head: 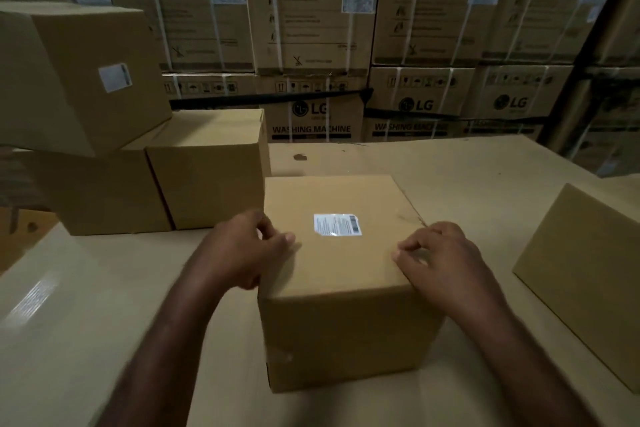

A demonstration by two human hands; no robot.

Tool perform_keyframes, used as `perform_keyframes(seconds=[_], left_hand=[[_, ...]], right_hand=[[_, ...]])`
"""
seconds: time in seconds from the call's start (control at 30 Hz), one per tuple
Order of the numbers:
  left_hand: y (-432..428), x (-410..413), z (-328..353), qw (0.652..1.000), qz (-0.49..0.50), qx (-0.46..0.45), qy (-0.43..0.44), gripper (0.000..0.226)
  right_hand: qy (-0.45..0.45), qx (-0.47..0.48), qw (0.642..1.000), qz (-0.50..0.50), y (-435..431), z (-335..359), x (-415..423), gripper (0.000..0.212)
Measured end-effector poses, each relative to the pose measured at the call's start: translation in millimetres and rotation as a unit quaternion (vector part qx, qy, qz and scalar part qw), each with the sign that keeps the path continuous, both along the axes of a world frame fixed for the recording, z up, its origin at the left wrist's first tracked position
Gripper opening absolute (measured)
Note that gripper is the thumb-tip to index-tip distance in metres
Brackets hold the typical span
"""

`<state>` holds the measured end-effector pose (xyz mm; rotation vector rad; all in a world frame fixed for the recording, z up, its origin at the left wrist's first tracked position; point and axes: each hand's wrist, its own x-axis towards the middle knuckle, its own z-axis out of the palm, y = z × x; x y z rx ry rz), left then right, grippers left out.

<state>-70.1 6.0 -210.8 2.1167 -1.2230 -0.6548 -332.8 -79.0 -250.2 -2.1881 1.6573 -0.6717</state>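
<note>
At the middle of the frame, one brown box sits on the counter. It has one white label on top. The left hand and right hand hold its top edges, with fingers curled over them. Three stacked boxes stand just beside it at the upper left and block that side. One tilted box lies at the right edge. Big washing machine cartons fill the back.

Cardboard box, left hand and right hand atop (fingers curled)
</note>
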Motion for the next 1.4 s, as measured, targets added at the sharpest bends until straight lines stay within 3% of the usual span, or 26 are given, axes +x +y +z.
perform_keyframes(seconds=[0.2,0.27,0.33,0.37,0.43,0.6,0.77,1.03,1.17,1.27,1.4], left_hand=[[34.2,-34.7,25.1,0.983,-0.1,0.141,-0.054,0.03],[32.9,-44.7,24.8,0.968,-0.086,0.147,-0.186,0.032],[27.3,-53.5,20.4,0.946,-0.05,0.098,-0.304,0.033],[23.0,-56.6,15.8,0.945,-0.034,0.062,-0.319,0.032],[12.6,-61.4,0.7,0.952,-0.033,0.002,-0.303,0.031],[-1.8,-70.5,-36.2,0.963,-0.068,-0.05,-0.257,0.026],[0.0,-70.4,-37.5,0.97,-0.056,-0.062,-0.23,0.031],[-2.4,-69.0,-39.8,0.975,-0.049,-0.069,-0.206,0.038],[1.6,-74.7,-39.3,0.978,-0.029,-0.066,-0.194,0.029],[14.9,-98.9,-41.0,0.975,0.002,-0.027,-0.221,0.025],[28.8,-148.9,-39.0,0.954,0.004,0.088,-0.285,0.049]], right_hand=[[0.188,0.14,0.971,0.05,52.7,61.0,-37.4,0.038],[0.245,0.09,0.965,0.03,53.4,72.5,-34.0,0.043],[0.198,0.034,0.978,0.049,43.3,70.7,-22.2,0.041],[0.144,0.022,0.987,0.068,34.5,64.6,-15.3,0.037],[0.073,0.015,0.992,0.098,13.8,45.8,-3.0,0.035],[0.099,0.002,0.99,0.097,-17.5,11.3,0.1,0.054],[0.155,-0.081,0.978,0.117,-13.0,3.6,2.9,0.044],[0.043,-0.103,0.982,0.153,-8.9,2.1,-1.9,0.037],[0.015,-0.105,0.98,0.168,-11.4,3.8,-2.0,0.03],[-0.012,-0.08,0.976,0.202,-23.6,8.3,-8.1,0.028],[-0.018,-0.045,0.969,0.243,-38.7,14.3,-20.9,0.03]])
